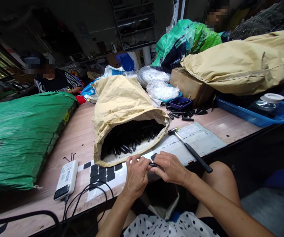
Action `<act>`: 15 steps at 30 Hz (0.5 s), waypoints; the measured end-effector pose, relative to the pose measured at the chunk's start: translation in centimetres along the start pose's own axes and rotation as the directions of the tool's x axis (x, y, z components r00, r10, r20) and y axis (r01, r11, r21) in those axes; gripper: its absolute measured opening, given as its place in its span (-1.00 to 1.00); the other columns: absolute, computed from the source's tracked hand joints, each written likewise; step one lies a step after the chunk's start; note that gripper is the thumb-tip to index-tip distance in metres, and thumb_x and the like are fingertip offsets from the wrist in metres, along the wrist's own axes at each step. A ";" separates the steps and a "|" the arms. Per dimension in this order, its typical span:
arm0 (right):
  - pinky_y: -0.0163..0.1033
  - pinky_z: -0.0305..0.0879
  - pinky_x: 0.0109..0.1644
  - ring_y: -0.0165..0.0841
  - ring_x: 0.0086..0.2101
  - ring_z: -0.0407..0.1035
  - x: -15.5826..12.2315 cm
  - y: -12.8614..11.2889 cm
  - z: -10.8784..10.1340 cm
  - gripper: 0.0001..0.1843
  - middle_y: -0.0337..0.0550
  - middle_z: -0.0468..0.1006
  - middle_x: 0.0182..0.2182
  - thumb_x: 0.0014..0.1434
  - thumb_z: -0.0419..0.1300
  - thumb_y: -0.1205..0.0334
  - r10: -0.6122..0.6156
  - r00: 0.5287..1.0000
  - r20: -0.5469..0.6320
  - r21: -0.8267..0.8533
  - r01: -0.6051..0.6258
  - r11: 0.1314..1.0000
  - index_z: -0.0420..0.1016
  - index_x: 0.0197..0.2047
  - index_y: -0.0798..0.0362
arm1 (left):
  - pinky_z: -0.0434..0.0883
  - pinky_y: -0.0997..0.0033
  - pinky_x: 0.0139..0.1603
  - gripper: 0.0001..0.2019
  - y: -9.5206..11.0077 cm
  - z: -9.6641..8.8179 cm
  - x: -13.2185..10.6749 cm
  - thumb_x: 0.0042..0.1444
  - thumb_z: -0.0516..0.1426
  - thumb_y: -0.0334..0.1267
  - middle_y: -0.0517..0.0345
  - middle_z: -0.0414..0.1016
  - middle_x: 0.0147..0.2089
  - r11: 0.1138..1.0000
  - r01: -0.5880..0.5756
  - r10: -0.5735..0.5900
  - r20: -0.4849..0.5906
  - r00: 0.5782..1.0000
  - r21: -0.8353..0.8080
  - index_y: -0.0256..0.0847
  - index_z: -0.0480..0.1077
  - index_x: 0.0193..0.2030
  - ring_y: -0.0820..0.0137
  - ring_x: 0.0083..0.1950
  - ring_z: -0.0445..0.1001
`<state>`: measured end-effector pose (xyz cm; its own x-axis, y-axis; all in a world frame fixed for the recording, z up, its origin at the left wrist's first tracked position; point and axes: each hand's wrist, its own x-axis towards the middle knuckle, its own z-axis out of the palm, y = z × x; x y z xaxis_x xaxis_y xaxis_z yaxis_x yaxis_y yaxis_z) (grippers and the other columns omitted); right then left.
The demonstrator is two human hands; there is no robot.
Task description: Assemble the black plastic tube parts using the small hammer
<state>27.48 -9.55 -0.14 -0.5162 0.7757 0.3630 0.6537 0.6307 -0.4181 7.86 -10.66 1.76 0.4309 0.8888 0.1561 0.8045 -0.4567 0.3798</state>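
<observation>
My left hand and my right hand meet at the table's front edge. Both are closed, fingers pinching a small black cylindrical piece between them; much of it is hidden by the fingers. Just beyond lies an open tan sack on its side, its mouth facing me, with many black tapered pieces inside. To the right of my right hand a hammer with a black handle rests across a clear sheet. A sheet with black squarish stickers lies left of my left hand.
A white power bank with cables stands at left, beside a large green sack. Loose black pieces lie near a cardboard box and a blue tray. An open bag sits below the edge. Another person sits across.
</observation>
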 end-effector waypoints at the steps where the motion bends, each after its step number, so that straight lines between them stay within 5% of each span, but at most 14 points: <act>1: -0.20 0.14 -0.19 -0.32 -0.29 0.27 0.0 0.0 -0.1 -0.78 -0.19 0.51 -0.33 0.32 0.20 0.05 0.014 1.000 0.010 0.009 -0.014 1.000 0.44 -0.27 0.02 | 0.05 0.01 0.22 -0.84 0.0 0.0 0.0 0.31 0.05 -0.40 0.20 0.54 -0.15 1.000 0.000 0.000 0.000 1.000 0.005 -0.11 0.43 -0.15 0.20 0.10 0.33; 7: -0.20 0.22 -0.15 -0.30 -0.24 0.32 0.0 0.1 -1.3 -0.79 -0.18 0.53 -0.28 0.23 0.29 0.05 0.044 0.999 0.020 0.043 -0.045 0.998 0.47 -0.22 0.01 | 0.08 0.00 0.21 -0.83 -0.1 0.1 0.1 0.35 0.08 -0.34 0.22 0.57 -0.13 0.999 0.014 -0.014 0.016 1.000 -0.031 -0.04 0.47 -0.04 0.19 0.08 0.35; 10: -0.19 0.27 -0.04 -0.27 -0.16 0.36 -0.2 1.8 -2.8 -0.77 -0.14 0.55 -0.20 0.23 0.28 0.08 0.119 0.991 -0.066 0.017 -0.118 0.993 0.48 -0.11 0.01 | 0.09 -0.02 0.22 -0.83 -0.9 0.4 0.4 0.30 0.17 -0.27 0.22 0.60 -0.09 0.994 0.072 -0.072 0.006 0.997 -0.081 0.00 0.49 0.00 0.16 0.09 0.34; 12: -0.17 0.27 -0.01 -0.23 -0.11 0.36 -0.3 3.7 -3.8 -0.76 -0.07 0.54 -0.14 0.26 0.23 0.12 0.269 0.945 -0.185 -0.095 -0.290 0.952 0.49 -0.05 0.04 | 0.10 0.00 0.23 -0.81 -1.6 0.9 0.8 0.25 0.22 -0.26 0.20 0.61 -0.05 0.983 0.137 -0.142 -0.031 0.989 -0.126 -0.01 0.51 0.00 0.15 0.11 0.33; 15: -0.10 0.26 -0.05 -0.10 -0.05 0.35 -0.3 6.8 -4.5 -0.66 0.05 0.51 -0.09 0.28 0.19 0.10 0.553 0.793 -0.257 -0.320 -0.610 0.725 0.49 0.06 0.07 | 0.15 0.04 0.19 -0.83 -2.4 2.0 1.7 0.21 0.26 -0.24 0.18 0.60 -0.05 0.959 0.208 -0.227 -0.082 0.971 -0.192 -0.03 0.53 -0.05 0.15 0.09 0.34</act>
<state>34.57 -5.65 0.66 0.0946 0.9581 0.2704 0.9658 -0.0224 -0.2583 7.51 -8.09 -0.73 0.2024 0.9692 0.1405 0.7824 -0.2463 0.5721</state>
